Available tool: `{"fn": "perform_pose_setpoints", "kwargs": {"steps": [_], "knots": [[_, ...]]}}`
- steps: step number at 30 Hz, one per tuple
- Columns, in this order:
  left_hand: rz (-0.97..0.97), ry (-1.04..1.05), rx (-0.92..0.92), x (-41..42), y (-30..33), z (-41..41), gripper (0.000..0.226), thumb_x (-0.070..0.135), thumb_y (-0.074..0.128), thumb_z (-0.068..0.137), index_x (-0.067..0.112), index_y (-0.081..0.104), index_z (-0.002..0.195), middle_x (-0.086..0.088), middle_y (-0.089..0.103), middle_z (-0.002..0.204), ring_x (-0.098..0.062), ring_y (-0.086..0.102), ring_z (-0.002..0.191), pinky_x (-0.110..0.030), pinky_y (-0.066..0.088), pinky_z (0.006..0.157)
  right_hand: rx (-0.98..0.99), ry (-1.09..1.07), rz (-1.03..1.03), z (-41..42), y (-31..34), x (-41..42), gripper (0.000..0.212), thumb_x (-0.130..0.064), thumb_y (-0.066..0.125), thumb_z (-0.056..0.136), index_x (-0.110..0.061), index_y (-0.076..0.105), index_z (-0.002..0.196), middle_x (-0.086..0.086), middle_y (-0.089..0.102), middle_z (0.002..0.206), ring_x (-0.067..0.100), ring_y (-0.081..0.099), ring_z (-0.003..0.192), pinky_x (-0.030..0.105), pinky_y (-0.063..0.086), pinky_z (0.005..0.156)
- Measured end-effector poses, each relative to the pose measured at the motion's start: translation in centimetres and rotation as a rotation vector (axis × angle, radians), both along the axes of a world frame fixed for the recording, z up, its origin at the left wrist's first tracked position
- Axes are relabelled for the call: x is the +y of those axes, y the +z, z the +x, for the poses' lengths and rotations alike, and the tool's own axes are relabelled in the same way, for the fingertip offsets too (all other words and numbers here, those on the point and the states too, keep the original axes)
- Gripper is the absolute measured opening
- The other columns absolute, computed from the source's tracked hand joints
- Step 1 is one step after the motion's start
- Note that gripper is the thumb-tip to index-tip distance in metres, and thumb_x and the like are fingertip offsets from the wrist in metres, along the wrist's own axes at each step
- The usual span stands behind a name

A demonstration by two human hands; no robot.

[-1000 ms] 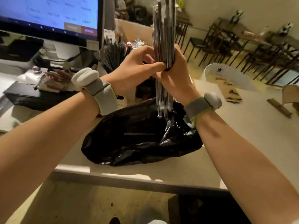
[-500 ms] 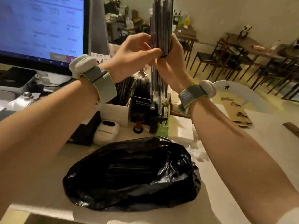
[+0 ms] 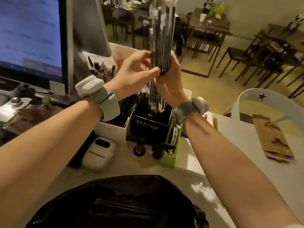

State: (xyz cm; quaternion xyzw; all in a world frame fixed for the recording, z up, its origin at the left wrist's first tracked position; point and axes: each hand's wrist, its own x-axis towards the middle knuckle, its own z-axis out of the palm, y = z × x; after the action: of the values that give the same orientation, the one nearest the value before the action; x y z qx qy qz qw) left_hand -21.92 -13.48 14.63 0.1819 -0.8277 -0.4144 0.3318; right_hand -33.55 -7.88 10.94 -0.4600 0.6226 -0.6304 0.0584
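The bundle of straws [image 3: 162, 38] runs out past the top edge. The left hand [image 3: 133, 74] and right hand [image 3: 171, 79] cover its middle, and its lower ends blur. At far left, the monitor [image 3: 29, 38] shows smeared, unreadable text. The near black bag [image 3: 118, 203] is cut off by the bottom edge.

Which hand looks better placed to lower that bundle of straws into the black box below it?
Probably the right hand: it wraps round the bundle of straws, held upright directly above the black box. The left hand only pinches the bundle's side with thumb and fingertips.
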Motion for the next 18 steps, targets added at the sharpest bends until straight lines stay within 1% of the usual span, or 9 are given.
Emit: {"fn": "perform_pose_setpoints", "kwargs": {"steps": [1, 3, 6, 8, 10, 11, 13, 16, 18], "knots": [[-0.011, 0.011, -0.029, -0.4, -1.3, -0.7, 0.042, 0.019, 0.065, 0.082, 0.002, 0.061, 0.12, -0.027, 0.06, 0.114, -0.03, 0.059, 0.094, -0.037, 0.052, 0.086, -0.041, 0.01, 0.002, -0.3, -1.2, -0.1, 0.035, -0.004, 0.066, 0.078, -0.003, 0.055, 0.111, 0.001, 0.064, 0.092, 0.022, 0.065, 0.087, 0.049, 0.057, 0.077], [-0.073, 0.029, -0.055, -0.6, -3.0, -1.0, 0.045, 0.024, 0.065, 0.08, 0.001, 0.061, 0.12, -0.023, 0.061, 0.112, -0.019, 0.057, 0.092, -0.032, 0.051, 0.084, -0.062, -0.008, 0.043, -0.1, -2.5, 0.4, 0.035, -0.009, 0.067, 0.08, -0.004, 0.055, 0.112, 0.0, 0.064, 0.094, 0.018, 0.065, 0.088, 0.042, 0.057, 0.078], [-0.056, -0.128, -0.051, -1.0, -5.2, -0.4, 0.039, 0.01, 0.067, 0.085, -0.005, 0.059, 0.12, -0.024, 0.061, 0.11, -0.012, 0.057, 0.091, -0.019, 0.047, 0.08, 0.031, -0.026, 0.159, 0.2, -4.6, 1.3, 0.041, -0.025, 0.073, 0.079, -0.005, 0.055, 0.11, 0.007, 0.064, 0.098, 0.02, 0.064, 0.088, 0.042, 0.056, 0.077], [-0.1, -0.208, -0.111, -1.1, -6.3, -0.3, 0.037, 0.013, 0.065, 0.085, -0.007, 0.06, 0.116, -0.024, 0.062, 0.106, -0.024, 0.059, 0.096, -0.031, 0.049, 0.086, 0.167, -0.082, 0.294, -0.1, -5.8, 2.2, 0.044, -0.032, 0.071, 0.078, -0.009, 0.055, 0.111, 0.007, 0.06, 0.104, 0.021, 0.056, 0.095, 0.042, 0.049, 0.084], [-0.294, -0.163, -0.276, -1.3, -7.0, -0.6, 0.04, 0.03, 0.062, 0.083, 0.0, 0.062, 0.11, -0.02, 0.062, 0.103, -0.032, 0.055, 0.099, -0.045, 0.046, 0.09, 0.36, -0.156, 0.483, -0.5, -6.9, 3.0, 0.05, -0.041, 0.067, 0.076, -0.013, 0.052, 0.115, 0.007, 0.054, 0.113, 0.023, 0.045, 0.104, 0.035, 0.037, 0.091], [-0.437, -0.11, -0.36, -1.2, -7.3, -0.7, 0.043, 0.038, 0.06, 0.081, 0.004, 0.061, 0.107, -0.017, 0.062, 0.103, -0.031, 0.052, 0.1, -0.046, 0.043, 0.092, 0.425, -0.201, 0.575, -0.6, -7.3, 3.6, 0.056, -0.045, 0.066, 0.075, -0.016, 0.05, 0.12, 0.008, 0.05, 0.119, 0.026, 0.041, 0.111, 0.035, 0.033, 0.095], [-0.659, 0.015, -0.456, -0.8, -8.1, -0.6, 0.052, 0.051, 0.056, 0.076, 0.007, 0.06, 0.104, -0.014, 0.06, 0.104, -0.033, 0.048, 0.104, -0.045, 0.04, 0.094, 0.434, -0.228, 0.688, -0.7, -8.0, 4.5, 0.074, -0.052, 0.067, 0.07, -0.019, 0.041, 0.131, 0.011, 0.04, 0.134, 0.032, 0.033, 0.123, 0.043, 0.03, 0.105], [-0.768, 0.114, -0.468, -0.4, -8.8, 0.1, 0.061, 0.062, 0.056, 0.07, 0.008, 0.062, 0.099, -0.011, 0.056, 0.117, -0.033, 0.039, 0.121, -0.046, 0.025, 0.1, 0.459, -0.221, 0.763, -0.5, -8.7, 5.4, 0.094, -0.059, 0.068, 0.069, -0.02, 0.026, 0.143, 0.013, 0.022, 0.149, 0.034, 0.019, 0.136, 0.051, 0.021, 0.112], [-0.807, 0.119, -0.473, -0.8, -9.0, 0.4, 0.063, 0.065, 0.057, 0.07, 0.01, 0.063, 0.099, -0.009, 0.054, 0.123, -0.033, 0.035, 0.126, -0.045, 0.018, 0.103, 0.509, -0.213, 0.78, -0.4, -8.4, 5.6, 0.105, -0.066, 0.067, 0.067, -0.021, 0.017, 0.148, 0.012, 0.017, 0.152, 0.033, 0.014, 0.139, 0.054, 0.019, 0.115]]}}
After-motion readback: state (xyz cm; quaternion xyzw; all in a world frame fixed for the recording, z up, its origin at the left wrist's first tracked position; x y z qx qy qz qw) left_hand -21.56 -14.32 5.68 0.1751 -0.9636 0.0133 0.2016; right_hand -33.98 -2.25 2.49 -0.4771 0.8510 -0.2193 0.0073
